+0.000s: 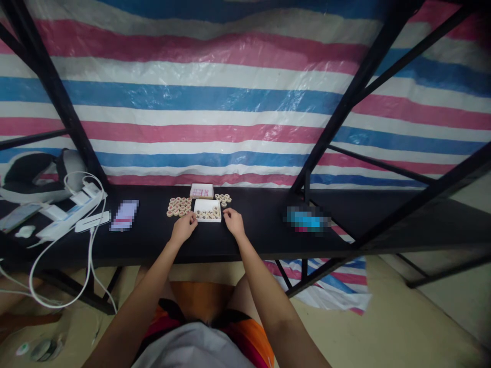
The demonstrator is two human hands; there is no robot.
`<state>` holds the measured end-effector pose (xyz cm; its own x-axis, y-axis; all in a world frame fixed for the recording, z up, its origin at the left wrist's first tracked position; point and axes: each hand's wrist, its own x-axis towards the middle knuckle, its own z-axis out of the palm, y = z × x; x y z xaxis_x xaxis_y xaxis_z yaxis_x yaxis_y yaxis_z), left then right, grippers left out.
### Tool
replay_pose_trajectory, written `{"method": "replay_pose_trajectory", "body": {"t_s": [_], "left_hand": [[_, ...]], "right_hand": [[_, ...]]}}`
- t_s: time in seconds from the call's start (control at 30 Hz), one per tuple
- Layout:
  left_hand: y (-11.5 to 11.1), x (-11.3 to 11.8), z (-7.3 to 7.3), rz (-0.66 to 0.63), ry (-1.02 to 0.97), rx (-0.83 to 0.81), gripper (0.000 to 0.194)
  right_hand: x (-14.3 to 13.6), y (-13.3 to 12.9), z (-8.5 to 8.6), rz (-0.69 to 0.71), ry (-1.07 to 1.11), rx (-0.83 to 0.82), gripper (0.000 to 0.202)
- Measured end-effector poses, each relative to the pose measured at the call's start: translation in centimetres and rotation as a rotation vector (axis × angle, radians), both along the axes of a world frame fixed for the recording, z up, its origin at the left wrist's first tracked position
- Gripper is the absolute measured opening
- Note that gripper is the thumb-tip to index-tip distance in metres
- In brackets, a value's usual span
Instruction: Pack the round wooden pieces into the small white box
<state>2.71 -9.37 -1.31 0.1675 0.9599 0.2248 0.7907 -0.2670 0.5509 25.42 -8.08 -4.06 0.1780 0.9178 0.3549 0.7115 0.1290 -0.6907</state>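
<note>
A small white open box (207, 205) sits on the black table, with several round Chinese chess pieces (208, 213) in its front part. My left hand (184, 227) has its fingers closed at the box's left wall, touching it. Just right of the box is my right hand (233, 223), its fingers curled together; whatever they may hold is hidden. Left of the box lies a group of loose chess pieces with red marks (179, 206). A smaller group of pieces (223, 199) lies behind my right hand.
Behind the open box stands a white box lid with red print (201, 191). A blurred phone (125, 215), a white power strip (72, 212) with cables and a grey neck pillow (34, 176) are at left. A blurred blue item (307, 219) lies right, by black frame posts.
</note>
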Motion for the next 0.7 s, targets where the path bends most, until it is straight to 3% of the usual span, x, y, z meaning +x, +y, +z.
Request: {"method": "replay_pose_trajectory", "body": {"t_s": [0.7], "left_hand": [[-0.43,0.19,0.73,0.06,-0.018,-0.04,0.019]], "right_hand": [[0.04,0.03,-0.03,-0.002,-0.019,0.0,0.023]]}}
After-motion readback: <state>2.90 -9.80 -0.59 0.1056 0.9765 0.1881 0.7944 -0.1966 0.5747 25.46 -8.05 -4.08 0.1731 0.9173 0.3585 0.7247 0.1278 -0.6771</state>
